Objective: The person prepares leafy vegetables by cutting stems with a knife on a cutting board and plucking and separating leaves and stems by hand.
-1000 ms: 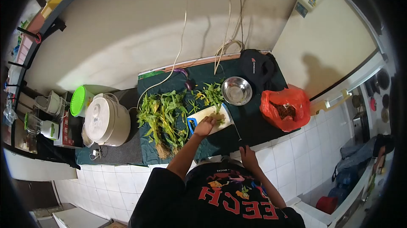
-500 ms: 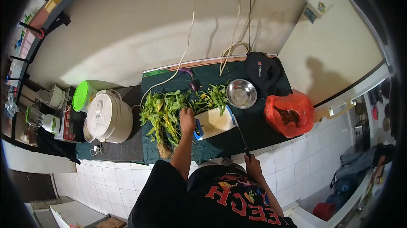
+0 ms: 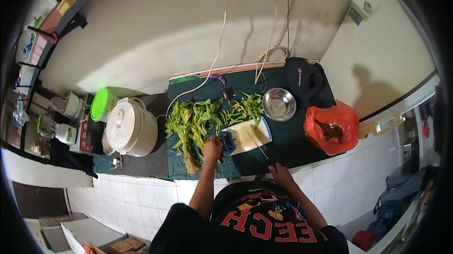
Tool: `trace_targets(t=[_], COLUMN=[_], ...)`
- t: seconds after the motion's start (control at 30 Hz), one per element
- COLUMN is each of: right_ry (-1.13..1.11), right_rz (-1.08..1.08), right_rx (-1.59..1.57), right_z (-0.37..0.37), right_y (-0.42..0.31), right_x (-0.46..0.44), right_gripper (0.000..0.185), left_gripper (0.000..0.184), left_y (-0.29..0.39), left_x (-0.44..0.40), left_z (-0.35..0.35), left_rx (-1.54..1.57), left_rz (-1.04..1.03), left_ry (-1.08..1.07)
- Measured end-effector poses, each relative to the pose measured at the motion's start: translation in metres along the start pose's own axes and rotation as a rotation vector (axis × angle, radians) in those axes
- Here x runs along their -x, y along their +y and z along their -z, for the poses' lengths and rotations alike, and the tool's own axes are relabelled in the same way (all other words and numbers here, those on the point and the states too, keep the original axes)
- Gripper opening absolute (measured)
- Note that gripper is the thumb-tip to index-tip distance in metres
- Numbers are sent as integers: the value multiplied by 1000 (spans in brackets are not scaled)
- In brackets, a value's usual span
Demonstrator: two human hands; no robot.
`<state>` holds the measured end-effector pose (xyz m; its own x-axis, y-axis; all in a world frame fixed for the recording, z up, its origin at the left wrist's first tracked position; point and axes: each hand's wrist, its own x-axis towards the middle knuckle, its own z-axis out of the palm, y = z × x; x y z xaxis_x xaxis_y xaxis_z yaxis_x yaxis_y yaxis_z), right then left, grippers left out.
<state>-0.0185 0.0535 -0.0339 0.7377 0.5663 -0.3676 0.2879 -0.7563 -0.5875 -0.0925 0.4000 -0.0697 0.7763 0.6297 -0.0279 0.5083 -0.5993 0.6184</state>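
My left hand (image 3: pixel 213 148) is closed between the pile of leafy greens (image 3: pixel 191 129) and the blue handle end of the cutting board (image 3: pixel 241 139). Whatever its fingers may hold is hidden. In my right hand (image 3: pixel 282 175), at the front edge of the table, is a knife (image 3: pixel 258 144); its thin blade reaches over the board and its dark handle barely shows. The greens lie with their pale roots (image 3: pixel 191 165) towards me. Cut leaves and stems (image 3: pixel 245 107) are heaped just behind the board.
A steel bowl (image 3: pixel 279 105) stands right of the cut leaves, with a red plastic bag (image 3: pixel 331 131) beyond it. A purple eggplant (image 3: pixel 225 94) and a black cap (image 3: pixel 304 81) lie at the back. A rice cooker (image 3: pixel 132 126) is on the left, its cord crossing the table.
My left hand has come back towards me from the leafy greens, beside the board's handle. The knife blade has swung left, from the board's right edge to over its surface.
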Motion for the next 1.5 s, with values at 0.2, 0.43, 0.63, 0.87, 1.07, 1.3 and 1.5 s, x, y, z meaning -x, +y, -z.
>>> trace_targets(t=[0.2,0.43,0.63,0.87,1.07,1.3,1.5], right_ry=[-110,-26,56,79,218,326,202], right_rz=[31,14,-9,272,424,459,517], right_rx=[63,131,85,48,262,186,-624], right_z=[11,22,17,9,-21,3,17], right_y=[9,4,4,4,3,-45,-106], right_x=[-16,-41,-46,-40,-70,-91,-115], right_gripper=[51,52,51,41,36,26,25], left_gripper=[19,23,35,31,31,30,26], left_y=[40,11,13,23,56,88,91], left_x=[11,-9,-13,-6,4,15,27], left_z=[39,30,1,20,50,42,35], left_rx=[151,439,832,1101,1171,1330,1222], left_rz=[-94,52,168,188,233,309,278], left_ry=[347,18,-226,-178,-270,-324,-364])
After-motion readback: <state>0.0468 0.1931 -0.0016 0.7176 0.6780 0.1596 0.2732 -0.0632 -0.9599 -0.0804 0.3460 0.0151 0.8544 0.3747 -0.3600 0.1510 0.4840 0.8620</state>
